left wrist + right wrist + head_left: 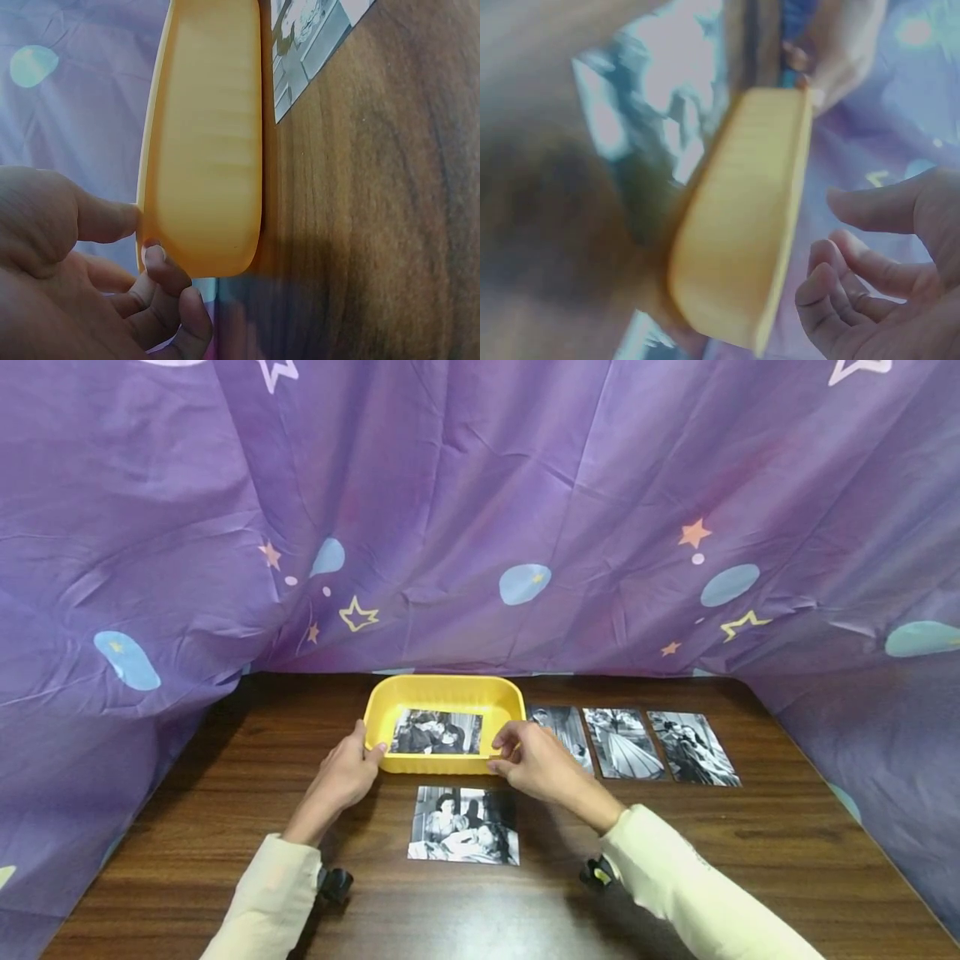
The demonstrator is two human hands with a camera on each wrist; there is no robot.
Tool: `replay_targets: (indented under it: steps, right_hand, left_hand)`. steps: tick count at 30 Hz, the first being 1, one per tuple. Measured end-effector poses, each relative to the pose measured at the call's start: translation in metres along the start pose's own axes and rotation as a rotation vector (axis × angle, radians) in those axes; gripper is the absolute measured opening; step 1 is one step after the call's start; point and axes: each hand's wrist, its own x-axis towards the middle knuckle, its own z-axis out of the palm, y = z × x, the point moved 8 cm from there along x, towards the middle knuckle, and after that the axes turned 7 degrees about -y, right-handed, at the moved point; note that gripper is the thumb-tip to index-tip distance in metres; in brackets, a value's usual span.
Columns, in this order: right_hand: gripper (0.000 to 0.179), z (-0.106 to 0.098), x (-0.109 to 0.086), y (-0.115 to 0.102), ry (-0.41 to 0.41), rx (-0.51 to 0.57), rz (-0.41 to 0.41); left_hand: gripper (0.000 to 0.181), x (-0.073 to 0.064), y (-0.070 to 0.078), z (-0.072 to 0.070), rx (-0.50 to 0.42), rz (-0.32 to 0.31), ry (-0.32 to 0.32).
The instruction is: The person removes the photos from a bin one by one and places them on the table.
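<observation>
A yellow plastic tray [446,763] sits on the table, with a black-and-white photo [437,732] lying inside it. My left hand [348,768] pinches the rim at the tray's front left corner, thumb on one side and fingers on the other, as the left wrist view shows. At the front right corner is my right hand [534,762]. In the right wrist view its loosely curled fingers [821,300] and thumb stand apart from the rim and hold nothing. Another black-and-white photo [463,827] lies flat in front of the tray, between my forearms.
Three more photos lie in a row right of the tray: one partly behind my right hand [566,735], a middle photo [624,745] and an outer photo [694,748]. A purple patterned cloth [450,510] hangs behind the brown wooden table [225,827].
</observation>
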Motion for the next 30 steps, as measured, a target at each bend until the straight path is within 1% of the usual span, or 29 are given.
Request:
replay_targets:
  steps: [4, 8, 12, 18, 21, 24, 28, 30]
  right_hand:
    - [0.022, -0.014, 0.021, -0.006, 0.028, -0.057, -0.007]
    - [0.026, -0.016, 0.044, -0.001, 0.043, -0.101, 0.029]
    - [0.034, -0.006, 0.063, 0.009, 0.014, -0.106, 0.087]
    - [0.045, 0.016, 0.082, 0.018, -0.054, -0.12, 0.124]
    - [0.042, 0.026, 0.089, 0.022, -0.091, -0.118, 0.149]
    - [0.038, 0.033, 0.093, 0.024, -0.118, -0.127, 0.195]
    - [0.042, 0.043, 0.096, 0.032, -0.162, -0.15, 0.268]
    - [0.043, 0.047, 0.097, 0.034, -0.181, -0.164, 0.289]
  left_hand:
    - [0.069, 0.0, -0.001, 0.0, -0.001, -0.003, 0.002]
    - [0.069, 0.0, -0.002, 0.0, -0.005, -0.008, 0.001]
    - [0.069, -0.001, -0.002, -0.001, -0.008, -0.01, 0.004]
    - [0.069, -0.001, -0.004, -0.001, -0.003, -0.009, 0.003]
    - [0.069, -0.001, -0.004, -0.002, -0.004, -0.008, 0.006]
    - [0.069, -0.001, -0.003, -0.003, -0.002, -0.005, 0.01]
    - [0.069, 0.0, -0.002, -0.001, -0.004, -0.014, 0.001]
    - [0.069, 0.0, -0.002, -0.001, -0.005, -0.018, -0.002]
